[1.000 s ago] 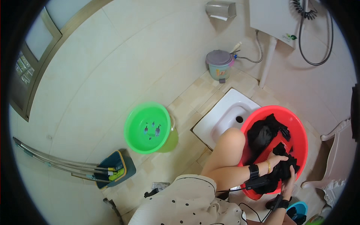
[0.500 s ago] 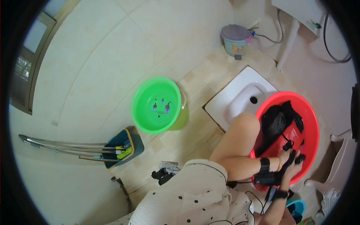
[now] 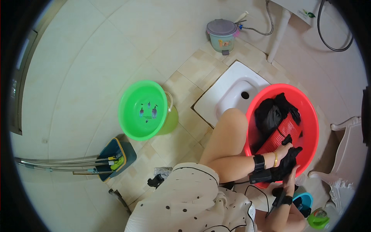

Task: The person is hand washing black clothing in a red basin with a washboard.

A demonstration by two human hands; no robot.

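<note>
A red basin (image 3: 313, 116) stands at the right, with a ridged red washboard (image 3: 275, 136) leaning inside it. Dark wet clothes (image 3: 268, 118) are heaped at the basin's far left side. My left hand (image 3: 284, 150), a gold bracelet at its wrist, is closed around a piece of black cloth (image 3: 285, 164) over the washboard's lower end. By the basin's near rim, my right hand (image 3: 289, 178) grips the lower part of the same cloth. The cloth hides some of the fingers; its exact kind is unclear.
A white squat toilet (image 3: 228, 101) lies beyond my knee. At the left are a green bucket (image 3: 129, 116) and a mop bucket (image 3: 129, 154) with long handles. A lidded bin (image 3: 222, 40) stands by the wall. A blue basin (image 3: 308, 198) sits near my right arm.
My head view has shifted, so the room slides left in the picture. My right hand has moved back from my left, and more of the black cloth shows between them.
</note>
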